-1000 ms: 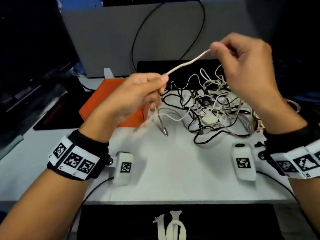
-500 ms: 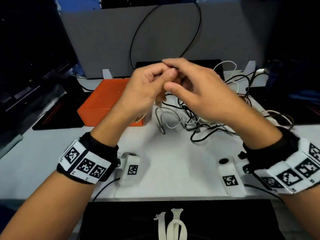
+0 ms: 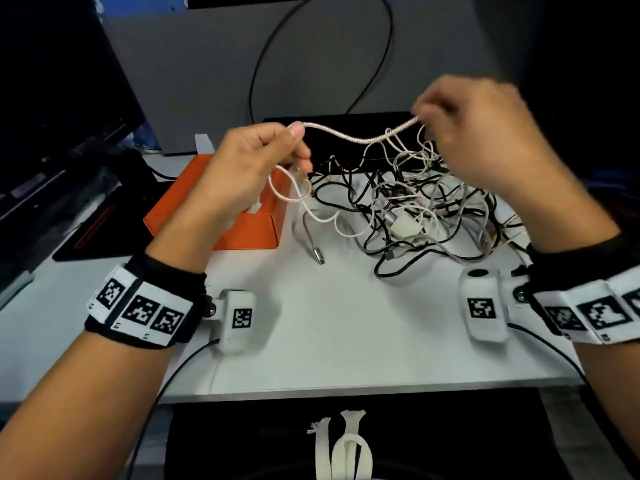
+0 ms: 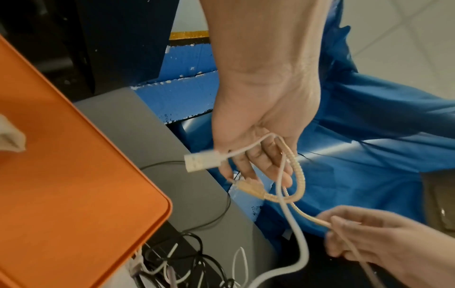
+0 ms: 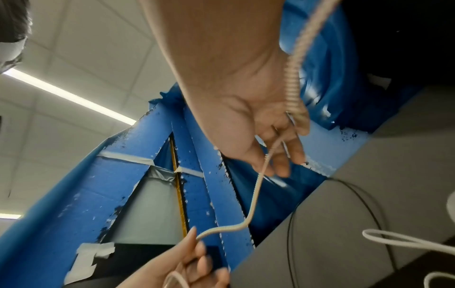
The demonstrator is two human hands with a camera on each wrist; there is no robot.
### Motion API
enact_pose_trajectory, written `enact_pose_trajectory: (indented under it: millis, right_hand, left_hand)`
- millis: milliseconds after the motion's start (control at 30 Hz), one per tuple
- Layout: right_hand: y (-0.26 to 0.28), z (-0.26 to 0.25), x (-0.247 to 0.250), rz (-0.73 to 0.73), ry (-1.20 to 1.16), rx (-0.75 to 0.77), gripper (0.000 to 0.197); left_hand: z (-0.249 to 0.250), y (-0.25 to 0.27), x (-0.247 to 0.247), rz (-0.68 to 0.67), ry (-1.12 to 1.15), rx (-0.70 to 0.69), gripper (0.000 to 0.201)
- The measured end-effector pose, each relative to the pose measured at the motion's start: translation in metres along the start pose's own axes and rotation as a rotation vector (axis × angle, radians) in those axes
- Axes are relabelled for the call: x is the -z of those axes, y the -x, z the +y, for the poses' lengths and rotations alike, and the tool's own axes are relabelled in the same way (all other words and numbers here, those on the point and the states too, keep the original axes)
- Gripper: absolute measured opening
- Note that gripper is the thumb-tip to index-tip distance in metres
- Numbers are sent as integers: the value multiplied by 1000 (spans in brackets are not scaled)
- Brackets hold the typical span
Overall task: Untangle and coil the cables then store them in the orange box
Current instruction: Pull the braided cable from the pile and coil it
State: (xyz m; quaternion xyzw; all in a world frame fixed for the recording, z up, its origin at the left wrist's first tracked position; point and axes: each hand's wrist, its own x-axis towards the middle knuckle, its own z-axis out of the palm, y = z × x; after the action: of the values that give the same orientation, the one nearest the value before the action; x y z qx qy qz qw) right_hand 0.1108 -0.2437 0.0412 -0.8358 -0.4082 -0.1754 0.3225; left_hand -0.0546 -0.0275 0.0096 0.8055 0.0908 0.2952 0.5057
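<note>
A pale pink braided cable [image 3: 360, 135] stretches in the air between my two hands. My left hand [image 3: 263, 157] pinches one end of it and holds a small loop of it [image 4: 298, 175] together with a white USB cable [image 4: 204, 161]. My right hand [image 3: 474, 133] grips the braided cable [image 5: 256, 191] further along, up and to the right. Below lies a tangled heap of black and white cables [image 3: 408, 206] on the white table. The orange box [image 3: 221, 216], lid closed, sits left of the heap under my left hand.
The white table [image 3: 346, 323] has bare surface in front of the heap. A loose silver-tipped cable end [image 3: 317, 254] lies beside the box. A black device [image 3: 346, 123] and a grey panel [image 3: 214, 64] stand behind; dark gear [image 3: 69, 188] is at left.
Half a second ago my hands were together over the heap. They have drawn apart, the right hand going up and right, stretching out a length of the braided cable between them.
</note>
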Motion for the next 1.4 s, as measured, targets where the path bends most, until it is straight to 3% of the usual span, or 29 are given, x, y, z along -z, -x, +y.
enact_pose_trajectory:
  millis: [167, 267, 367, 500, 567, 633, 667, 733, 800, 933, 1033, 1133, 1233, 1333, 1400]
  right_hand:
    - [22, -35, -20, -232, 39, 185, 52]
    - [29, -41, -34, -347, -77, 211, 45]
    - [21, -30, -33, -334, -126, 155, 17]
    - [12, -15, -23, -292, -262, 69, 21]
    - [14, -21, -26, -319, -377, 77, 40]
    - [19, -37, -35, -327, -498, 131, 68]
    - [22, -44, -39, -321, -563, 164, 71]
    - [23, -48, -39, -324, -663, 198, 52]
    - [18, -40, -26, -280, -614, 172, 24]
    - [3, -9, 7, -31, -357, 163, 19]
    - [1, 0, 5, 35, -284, 133, 19]
    - [5, -7, -6, -31, -182, 149, 20]
    - [8, -17, -11, -105, -367, 148, 18]
    - [7, -17, -2, -229, -615, 69, 19]
    - [4, -9, 8, -237, -490, 74, 19]
  left_hand:
    - [5, 5, -16, -146, 87, 6, 32]
    - [4, 6, -20, -176, 134, -19, 31]
    - [7, 2, -11, -43, 274, -5, 31]
    - [19, 0, 18, 169, 380, 59, 34]
    - [23, 4, 13, 149, 312, 70, 34]
    - [25, 10, -7, 49, 226, 50, 35]
    - [27, 12, -18, -8, 181, 26, 38]
    - [29, 15, -31, -53, 93, -31, 44]
    - [25, 12, -26, -42, 15, -74, 41]
    - [15, 8, -5, -148, 19, 32, 34]
    - [11, 8, -7, -193, 73, 84, 32]
    - [12, 7, -15, -138, 224, 80, 28]
    - [13, 7, -13, -145, 308, 78, 26]
    - [15, 7, -5, -109, 228, 118, 28]
    - [16, 7, 0, -47, 21, 49, 31]
